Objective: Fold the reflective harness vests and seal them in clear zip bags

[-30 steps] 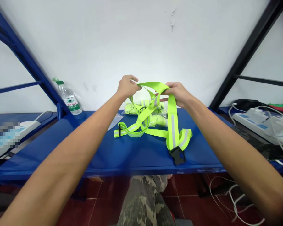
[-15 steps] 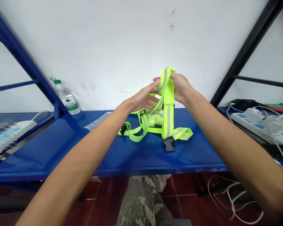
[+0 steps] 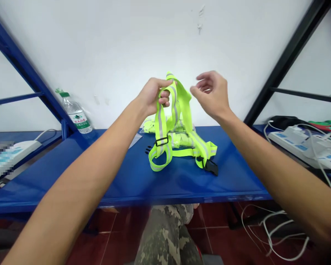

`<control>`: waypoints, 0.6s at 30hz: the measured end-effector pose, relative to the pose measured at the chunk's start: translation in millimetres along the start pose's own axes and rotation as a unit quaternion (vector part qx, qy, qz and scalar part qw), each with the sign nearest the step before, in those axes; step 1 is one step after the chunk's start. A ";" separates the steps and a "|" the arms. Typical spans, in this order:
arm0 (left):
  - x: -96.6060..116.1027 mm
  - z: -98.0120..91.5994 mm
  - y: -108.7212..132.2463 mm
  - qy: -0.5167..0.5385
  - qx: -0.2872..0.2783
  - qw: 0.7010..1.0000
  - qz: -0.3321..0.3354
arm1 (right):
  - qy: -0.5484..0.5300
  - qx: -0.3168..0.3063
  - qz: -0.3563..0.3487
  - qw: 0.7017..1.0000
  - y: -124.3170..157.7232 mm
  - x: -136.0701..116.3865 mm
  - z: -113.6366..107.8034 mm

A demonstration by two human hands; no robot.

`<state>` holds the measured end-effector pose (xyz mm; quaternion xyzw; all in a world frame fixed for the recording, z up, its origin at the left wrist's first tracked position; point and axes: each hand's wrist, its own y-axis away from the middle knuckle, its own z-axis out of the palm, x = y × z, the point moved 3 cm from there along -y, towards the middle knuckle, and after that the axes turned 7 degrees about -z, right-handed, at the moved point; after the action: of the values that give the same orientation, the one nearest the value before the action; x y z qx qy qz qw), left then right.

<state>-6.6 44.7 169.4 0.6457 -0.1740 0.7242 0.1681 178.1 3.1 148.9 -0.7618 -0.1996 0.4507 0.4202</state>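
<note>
My left hand (image 3: 154, 96) is closed around the top straps of a neon-yellow reflective harness (image 3: 161, 125), holding them up above the shelf. Grey reflective stripes run along its webbing. The lower loops of the harness rest on the blue shelf, with a black slider (image 3: 161, 141) on one strap and a black plastic buckle (image 3: 210, 166) lying at the right. My right hand (image 3: 212, 95) is in the air to the right of the harness, fingers apart, touching nothing. Behind the straps sit clear bags of folded neon-yellow material (image 3: 168, 127), partly hidden.
The blue metal shelf (image 3: 127, 180) runs across the view before a white wall. A plastic water bottle (image 3: 75, 116) stands at its back left. White power strips (image 3: 300, 145) and loose cables lie at the right, and blue uprights frame the left.
My right hand has let go of the harness and moved up and to the right. My left hand now grips its top straps, and the buckle has swung to the right.
</note>
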 end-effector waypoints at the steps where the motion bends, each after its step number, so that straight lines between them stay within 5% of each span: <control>1: 4.5 3.3 0.6 0.013 0.005 1.000 0.006 | -0.024 -0.035 -0.009 0.999 4.3 -9.3 10.0; 7: 35.9 12.4 9.7 0.042 -0.007 0.998 0.049 | -0.151 -0.267 0.135 0.942 24.5 -21.9 50.9; 10: 45.3 -10.3 9.4 0.014 0.119 0.990 0.068 | -0.179 -0.300 0.175 0.920 18.9 -9.7 35.1; 12: 45.4 -35.3 8.0 -0.012 0.261 0.960 0.098 | -0.202 -0.270 0.182 0.924 8.5 -1.3 15.3; 15: 32.4 -69.1 1.1 -0.046 0.362 0.924 0.115 | -0.157 -0.215 0.180 0.947 -10.7 9.1 -10.8; 18: 12.7 -92.0 -8.7 -0.122 0.400 0.902 0.109 | -0.015 -0.006 0.111 0.994 -32.4 12.8 -31.8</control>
<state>-84.6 95.7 172.6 0.7191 0.0417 0.6619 -0.2073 214.3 15.7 176.4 -0.7752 -0.1228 0.5043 0.3600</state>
